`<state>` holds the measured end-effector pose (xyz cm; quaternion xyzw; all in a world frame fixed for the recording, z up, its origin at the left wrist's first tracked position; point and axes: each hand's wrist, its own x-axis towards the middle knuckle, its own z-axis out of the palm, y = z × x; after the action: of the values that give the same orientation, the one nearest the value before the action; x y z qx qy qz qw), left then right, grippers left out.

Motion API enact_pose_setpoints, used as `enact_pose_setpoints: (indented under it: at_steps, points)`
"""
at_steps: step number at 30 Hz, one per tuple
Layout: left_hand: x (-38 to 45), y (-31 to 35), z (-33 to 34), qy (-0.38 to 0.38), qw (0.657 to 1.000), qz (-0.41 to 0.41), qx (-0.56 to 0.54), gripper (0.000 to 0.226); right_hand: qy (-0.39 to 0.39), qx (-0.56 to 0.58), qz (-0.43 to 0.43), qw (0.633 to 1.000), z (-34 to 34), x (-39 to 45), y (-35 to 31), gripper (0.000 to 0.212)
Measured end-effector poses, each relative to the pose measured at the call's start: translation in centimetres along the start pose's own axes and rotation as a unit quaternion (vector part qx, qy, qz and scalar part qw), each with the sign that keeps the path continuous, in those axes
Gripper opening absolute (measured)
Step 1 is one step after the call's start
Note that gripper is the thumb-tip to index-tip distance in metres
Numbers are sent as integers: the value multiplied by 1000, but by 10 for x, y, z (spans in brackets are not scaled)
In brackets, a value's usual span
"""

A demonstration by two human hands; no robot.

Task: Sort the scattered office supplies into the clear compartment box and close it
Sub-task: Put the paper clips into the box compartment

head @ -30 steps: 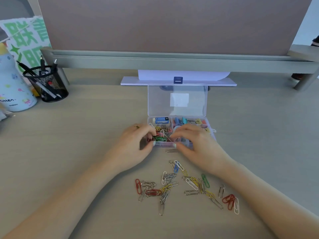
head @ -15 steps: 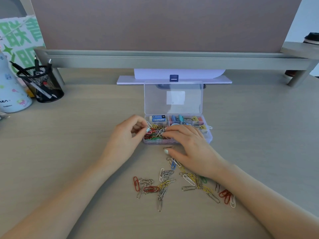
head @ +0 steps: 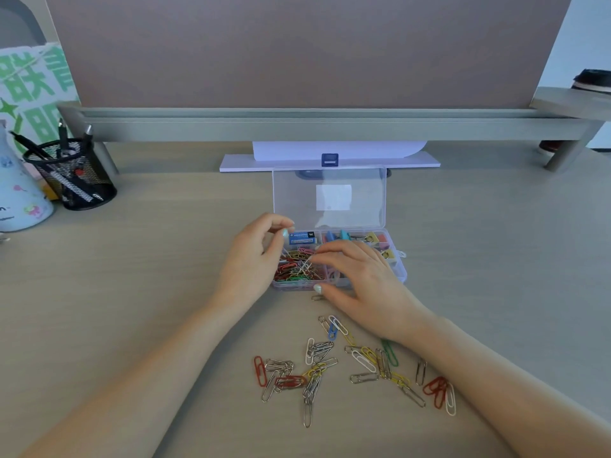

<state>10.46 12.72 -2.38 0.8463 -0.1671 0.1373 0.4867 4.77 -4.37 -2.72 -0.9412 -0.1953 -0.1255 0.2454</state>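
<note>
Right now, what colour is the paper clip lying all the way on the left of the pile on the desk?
Red. The leftmost loose paper clip shows clearly in the head view.

Two bare forearms are seen, with no sleeves, watch, bracelet or ring on the parts in view. The left hand (head: 253, 259) and the right hand (head: 360, 279) are uncovered; no gloves are worn. The fingernails are kept fairly short and are painted in a pale mint or light blue-green polish, which can be made out on the left thumb nail (head: 285, 231) and on the right thumb nail (head: 317, 287). The other nails are turned away or too small for their polish to be told.
</note>
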Motion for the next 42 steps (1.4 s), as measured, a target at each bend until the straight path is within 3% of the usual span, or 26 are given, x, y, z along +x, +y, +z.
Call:
enact_pose_setpoints:
  at_steps: [3,6,11,17,22,25,28,33,36,42]
  points:
    - [-5,-9,-12,10,994,45,101,29,-27,-19,-24,999,2,5,-4,47]
    - [-10,-14,-16,-30,977,77,198,36,-63,-50,-58,995,6,2,-6,54]
    - [-16,-9,-13,-48,954,105,277,36,-41,-61,-47,996,1,-7,-2,53]
    - [-16,-10,-12,-52,956,113,266,34,-50,-61,-46,996,-2,-15,-3,51]
    - [-30,-2,-19,-37,983,85,160,37,-18,-1,-22,1000,-7,-23,-4,41]
    - [-60,8,-28,-111,983,74,126,27,-11,67,-14,998,-14,-37,-4,34]
    - [-91,15,-35,-239,952,88,169,51,-56,90,-5,994,-22,-57,-3,31]
    - [-104,27,-28,-357,882,98,291,90,-166,2,-3,986,-39,-90,1,75]
    - [-96,28,-17,-351,881,90,304,90,-184,-49,2,982,-35,-101,5,83]
    - [-84,31,1,-325,901,111,265,84,-127,-10,4,992,-24,-82,1,84]
